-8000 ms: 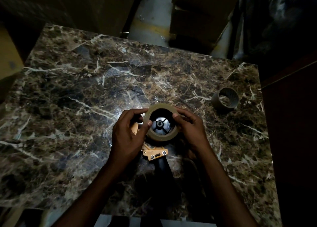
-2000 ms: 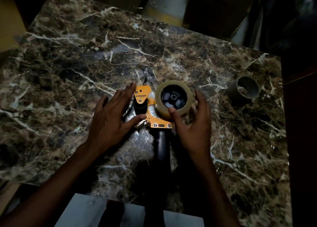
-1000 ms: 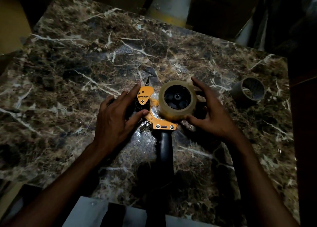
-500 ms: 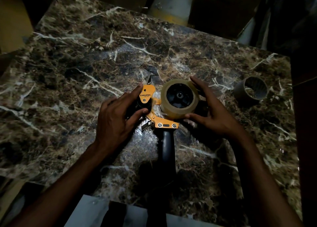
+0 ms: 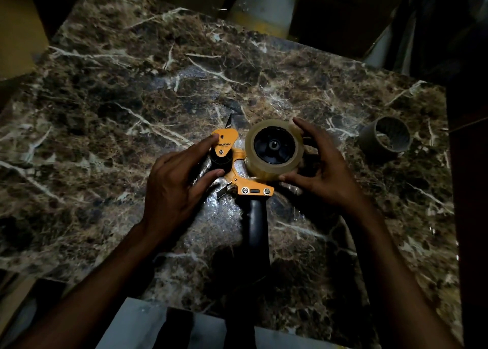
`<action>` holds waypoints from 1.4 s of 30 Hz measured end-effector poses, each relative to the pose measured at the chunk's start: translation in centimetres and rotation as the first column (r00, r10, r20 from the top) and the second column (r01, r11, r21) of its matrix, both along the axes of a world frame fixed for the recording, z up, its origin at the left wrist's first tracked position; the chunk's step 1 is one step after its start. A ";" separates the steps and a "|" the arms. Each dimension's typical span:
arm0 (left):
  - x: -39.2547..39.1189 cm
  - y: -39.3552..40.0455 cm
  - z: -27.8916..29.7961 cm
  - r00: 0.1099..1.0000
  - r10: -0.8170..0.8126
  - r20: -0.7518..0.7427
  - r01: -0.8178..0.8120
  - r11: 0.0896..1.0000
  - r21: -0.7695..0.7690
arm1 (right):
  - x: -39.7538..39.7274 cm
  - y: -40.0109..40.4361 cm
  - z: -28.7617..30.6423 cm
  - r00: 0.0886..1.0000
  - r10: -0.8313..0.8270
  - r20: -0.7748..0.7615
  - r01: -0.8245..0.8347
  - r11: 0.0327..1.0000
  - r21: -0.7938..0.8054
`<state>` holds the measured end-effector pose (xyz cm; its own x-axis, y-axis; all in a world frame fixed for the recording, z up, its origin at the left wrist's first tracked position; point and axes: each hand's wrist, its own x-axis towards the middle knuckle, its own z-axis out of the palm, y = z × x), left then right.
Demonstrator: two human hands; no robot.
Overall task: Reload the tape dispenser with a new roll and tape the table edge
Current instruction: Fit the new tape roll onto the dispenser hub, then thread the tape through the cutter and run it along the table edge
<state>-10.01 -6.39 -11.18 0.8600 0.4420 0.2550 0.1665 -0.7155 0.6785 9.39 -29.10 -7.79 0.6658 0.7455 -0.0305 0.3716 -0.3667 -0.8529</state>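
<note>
An orange tape dispenser with a black handle lies flat on the dark marble table. A clear tape roll sits on its black hub. My right hand cups the roll's right side, thumb at its lower edge and fingers over the top. My left hand rests on the dispenser's front end, forefinger on the orange plate and thumb by the black roller.
An empty cardboard tape core lies on its side near the table's right edge. Dark boxes stand beyond the far edge. The near table edge runs just below the handle, with pale floor under it.
My right hand has swung from below the roll to its right side and closed round it. My left hand has shifted slightly along the dispenser's front end.
</note>
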 end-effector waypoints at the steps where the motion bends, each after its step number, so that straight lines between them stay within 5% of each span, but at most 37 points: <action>1: -0.1 -0.1 0.1 1.000 0.005 -0.002 -0.005 1.000 -0.015 | -0.1 0.1 -0.1 0.999 -0.010 0.033 0.010 1.000 -0.003; 10: -0.7 0.0 0.3 0.999 0.045 0.014 -0.035 0.909 -0.415 | -2.3 0.8 -0.1 0.988 -0.146 0.056 0.147 0.989 -0.016; 17: -1.8 1.1 0.0 0.978 -0.189 -0.088 0.116 0.842 -0.527 | -6.5 1.1 1.2 0.938 -0.343 -0.043 0.345 0.937 0.052; 26: -1.2 0.8 0.7 0.978 -0.179 -0.104 0.098 0.844 -0.527 | -14.6 1.0 -1.3 0.800 -0.567 -0.195 0.577 0.817 -0.005; 33: -0.7 1.5 0.6 0.975 -0.198 -0.102 0.107 0.817 -0.566 | -16.2 4.0 -1.7 0.774 -0.575 -0.267 0.580 0.812 -0.068; 39: -1.1 2.6 0.2 0.960 -0.268 -0.081 0.169 0.787 -0.593 | -15.8 4.6 -1.0 0.604 -0.474 -0.641 0.587 0.808 -0.045; 42: -1.0 2.7 0.4 0.958 -0.278 -0.070 0.167 0.740 -0.651 | -15.6 4.8 -0.6 0.568 -0.418 -0.710 0.588 0.809 -0.006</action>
